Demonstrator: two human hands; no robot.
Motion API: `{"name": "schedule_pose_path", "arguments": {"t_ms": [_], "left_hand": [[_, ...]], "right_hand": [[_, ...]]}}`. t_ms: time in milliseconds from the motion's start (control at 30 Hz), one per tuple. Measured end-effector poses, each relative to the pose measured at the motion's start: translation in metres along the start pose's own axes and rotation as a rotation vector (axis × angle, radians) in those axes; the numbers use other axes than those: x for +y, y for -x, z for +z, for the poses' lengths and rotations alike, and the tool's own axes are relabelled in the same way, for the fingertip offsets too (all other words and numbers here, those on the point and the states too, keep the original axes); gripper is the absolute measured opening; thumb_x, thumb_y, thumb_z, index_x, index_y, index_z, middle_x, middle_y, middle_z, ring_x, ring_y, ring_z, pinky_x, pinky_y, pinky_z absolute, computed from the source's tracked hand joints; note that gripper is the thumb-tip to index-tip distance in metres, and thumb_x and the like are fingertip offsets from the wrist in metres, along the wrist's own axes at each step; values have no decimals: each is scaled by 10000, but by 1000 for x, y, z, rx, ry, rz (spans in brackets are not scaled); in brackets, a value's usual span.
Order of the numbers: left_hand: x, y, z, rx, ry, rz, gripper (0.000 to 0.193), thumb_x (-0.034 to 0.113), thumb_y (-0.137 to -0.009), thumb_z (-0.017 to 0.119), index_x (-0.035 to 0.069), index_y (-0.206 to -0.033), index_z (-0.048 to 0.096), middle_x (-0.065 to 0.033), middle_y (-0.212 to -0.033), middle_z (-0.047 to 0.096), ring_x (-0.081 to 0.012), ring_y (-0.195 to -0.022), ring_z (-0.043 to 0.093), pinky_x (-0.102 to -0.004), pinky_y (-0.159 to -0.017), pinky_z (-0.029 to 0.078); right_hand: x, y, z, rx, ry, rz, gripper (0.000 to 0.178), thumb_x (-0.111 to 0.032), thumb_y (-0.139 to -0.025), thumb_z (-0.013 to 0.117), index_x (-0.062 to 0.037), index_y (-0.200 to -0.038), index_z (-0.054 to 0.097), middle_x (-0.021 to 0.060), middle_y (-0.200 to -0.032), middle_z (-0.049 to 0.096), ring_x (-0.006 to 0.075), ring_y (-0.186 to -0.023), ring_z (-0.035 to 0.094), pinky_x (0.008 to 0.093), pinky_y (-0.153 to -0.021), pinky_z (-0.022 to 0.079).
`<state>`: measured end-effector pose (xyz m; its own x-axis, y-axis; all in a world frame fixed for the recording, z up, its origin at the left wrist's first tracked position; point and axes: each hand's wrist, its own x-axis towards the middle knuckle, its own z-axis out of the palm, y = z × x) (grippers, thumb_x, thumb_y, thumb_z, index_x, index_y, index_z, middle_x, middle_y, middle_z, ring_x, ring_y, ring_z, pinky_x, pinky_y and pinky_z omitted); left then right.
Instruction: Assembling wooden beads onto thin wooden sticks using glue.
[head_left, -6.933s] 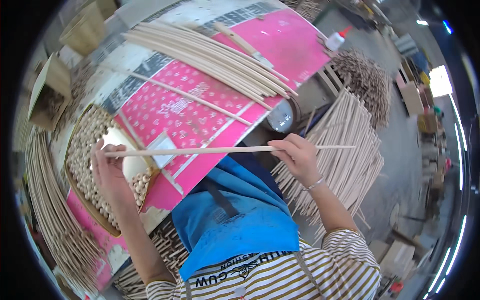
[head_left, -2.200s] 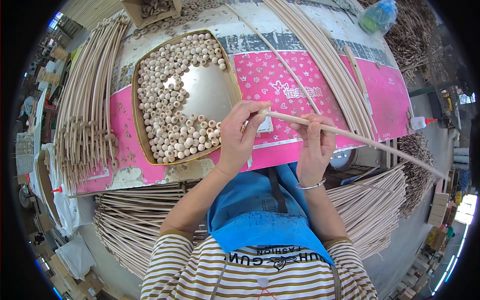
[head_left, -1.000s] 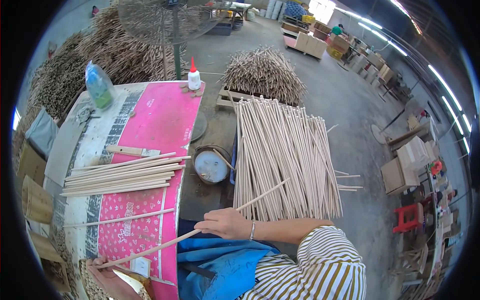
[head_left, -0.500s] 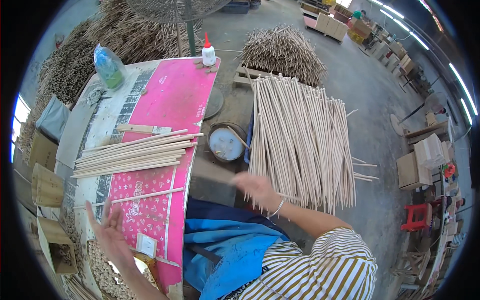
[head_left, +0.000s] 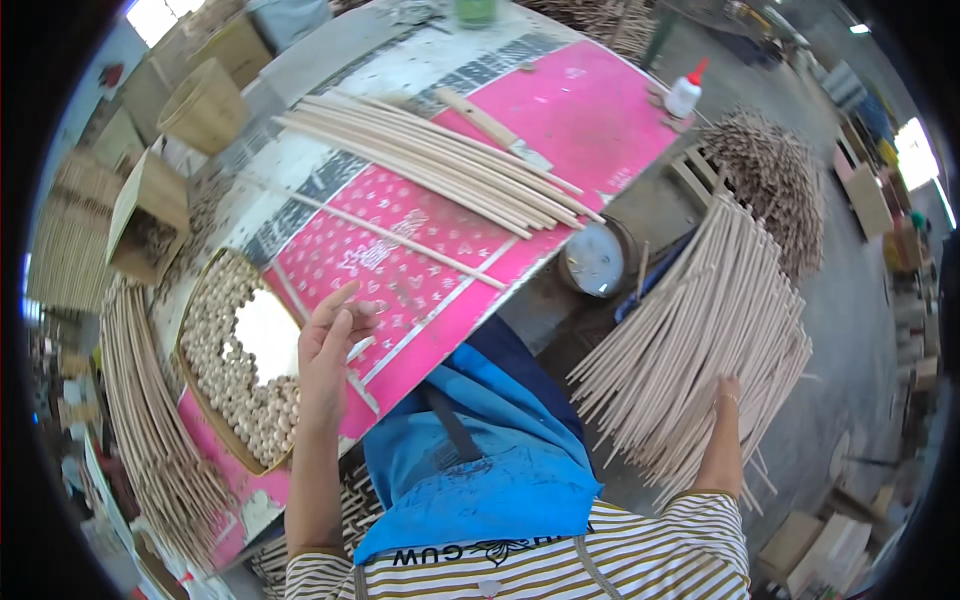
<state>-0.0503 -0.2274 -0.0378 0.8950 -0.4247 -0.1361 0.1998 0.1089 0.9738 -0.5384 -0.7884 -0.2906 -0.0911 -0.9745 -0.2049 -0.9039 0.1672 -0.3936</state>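
Note:
My left hand [head_left: 335, 330] hovers over the near part of the pink-topped table [head_left: 600, 110], fingers apart and loosely bent, with nothing visible in them. Beyond it a single thin wooden stick [head_left: 400, 240] lies across the pink sheet. A row of similar wooden sticks [head_left: 430, 160] rests farther back on the table. Beside my left forearm is a shallow tray [head_left: 182, 352] of small round wooden balls [head_left: 225, 330]. My right hand [head_left: 728, 388] reaches onto the large pile of pale sticks [head_left: 690, 310] at the right; its fingers are mostly hidden there.
A bucket of whitish liquid [head_left: 597, 258] stands between table and pile. On the table's far corner is a white glue bottle with a red tip [head_left: 684, 92]. More sticks [head_left: 150, 420] lie at the left, near an open wooden box [head_left: 150, 215]. Another stick heap [head_left: 770, 180] stands behind.
The view has swung toward the left. My right hand has gone from near the table edge to the stick pile. My left hand has drawn back from the single stick, its fingers more bent.

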Motion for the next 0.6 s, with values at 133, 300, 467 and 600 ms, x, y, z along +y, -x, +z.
{"name": "schedule_pose_path", "arguments": {"t_ms": [133, 300, 467, 600], "left_hand": [[-3, 30, -33, 130, 42, 1, 369, 148, -1043, 515, 18, -1387, 542, -76, -1089, 687, -136, -979, 639, -308, -920, 521], [4, 41, -50, 230, 21, 16, 364, 137, -1044, 509, 21, -1387, 545, -76, -1091, 687, -133, -985, 635, -308, -935, 519], [-11, 35, -37, 142, 7, 43, 352, 138, -1036, 517, 19, -1364, 565, -58, -1081, 688, -116, -992, 626, -274, -921, 491], [-3, 43, -46, 101, -9, 62, 361, 159, -1034, 528, 16, -1363, 566, -62, -1076, 691, -134, -994, 637, -285, -926, 493]], "right_hand": [[-80, 21, 11, 213, 129, -36, 526, -186, -934, 624, 39, -1398, 520, 243, -1406, 549, 364, -1311, 524, 431, -1082, 425], [-302, 115, -23, 267, -804, -852, 308, -92, -997, 567, 44, -1271, 611, 146, -1198, 672, 218, -1109, 631, 345, -958, 499], [-471, 255, 28, -273, -475, -1475, 506, -274, -930, 674, -31, -1360, 561, 207, -1289, 615, 355, -1215, 584, 432, -1045, 435], [-489, 254, 105, 23, -46, -1483, 648, -423, -914, 647, -10, -1389, 491, 251, -1400, 512, 431, -1230, 522, 526, -1017, 414]]}}
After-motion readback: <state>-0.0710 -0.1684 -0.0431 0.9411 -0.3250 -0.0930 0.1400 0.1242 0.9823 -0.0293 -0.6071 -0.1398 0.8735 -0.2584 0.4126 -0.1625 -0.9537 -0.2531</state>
